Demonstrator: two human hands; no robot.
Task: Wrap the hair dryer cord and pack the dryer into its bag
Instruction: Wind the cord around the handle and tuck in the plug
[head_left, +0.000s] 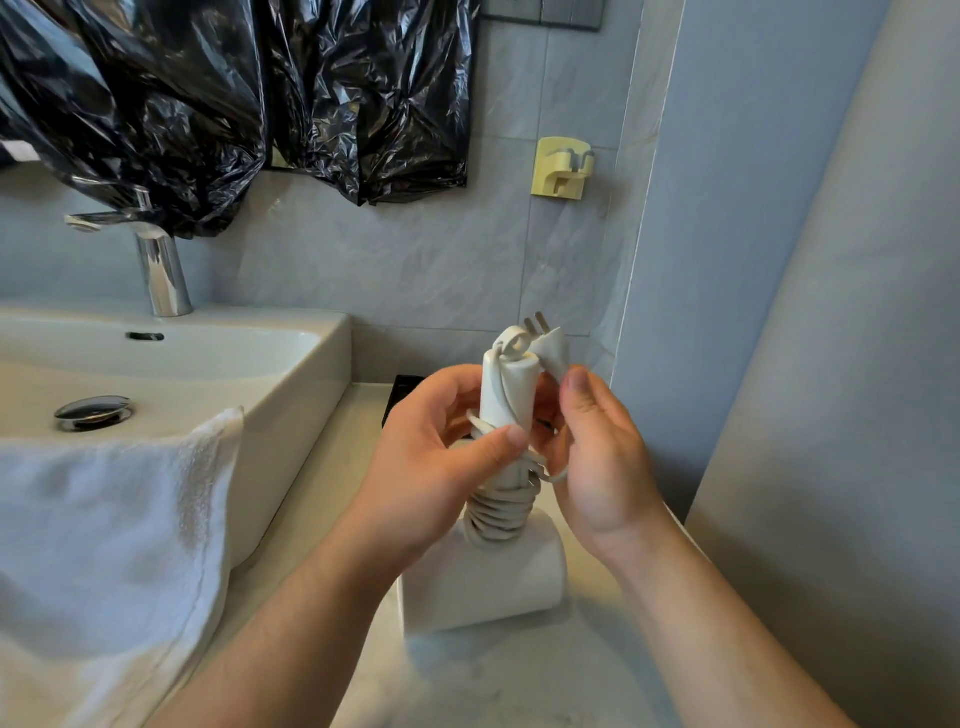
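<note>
The hair dryer (483, 577) stands head-down on the tabletop (519, 675), handle upright, with the cord (500, 512) coiled tightly round the lower handle. My left grip (441, 457) is clamped round the handle just above the coils, thumb across the front. My right grip (597, 457) pinches the plug (548, 343) beside the dryer's handle tip, prongs pointing up. Left of the dryer sits the sink (291, 374), a white towel (104, 519) draped over its edge. Above the dryer, a yellow hook (561, 169) is fixed to the wall.
</note>
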